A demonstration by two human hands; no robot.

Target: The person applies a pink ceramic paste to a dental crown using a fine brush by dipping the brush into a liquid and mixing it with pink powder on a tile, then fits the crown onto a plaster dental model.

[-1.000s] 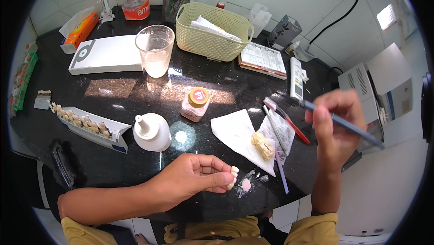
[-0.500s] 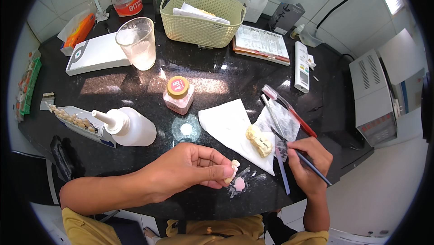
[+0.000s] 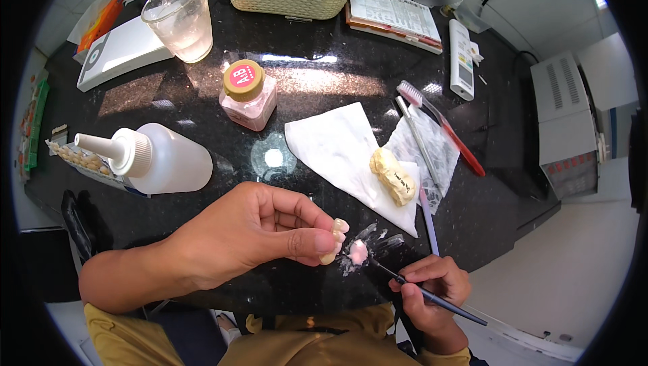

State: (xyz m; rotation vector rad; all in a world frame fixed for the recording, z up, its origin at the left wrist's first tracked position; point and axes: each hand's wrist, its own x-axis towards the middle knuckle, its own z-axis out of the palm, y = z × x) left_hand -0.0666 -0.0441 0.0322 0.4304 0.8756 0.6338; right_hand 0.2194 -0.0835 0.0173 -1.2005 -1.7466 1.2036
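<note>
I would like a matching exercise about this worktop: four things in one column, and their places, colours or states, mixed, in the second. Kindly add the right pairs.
1. Left hand
2. Right hand
3. Toothbrush
4. Pale yellow block

A. Red-handled
B. Lies on white tissue
C. Holds a slim dark tool
D. Pinches tooth-shaped pieces

Pairs: 1-D; 2-C; 3-A; 4-B

Light-streaked glossy black counter against pale tiled wall

The black counter carries a jar. Left of the jar stands a squeeze bottle, right a pink mound
</note>
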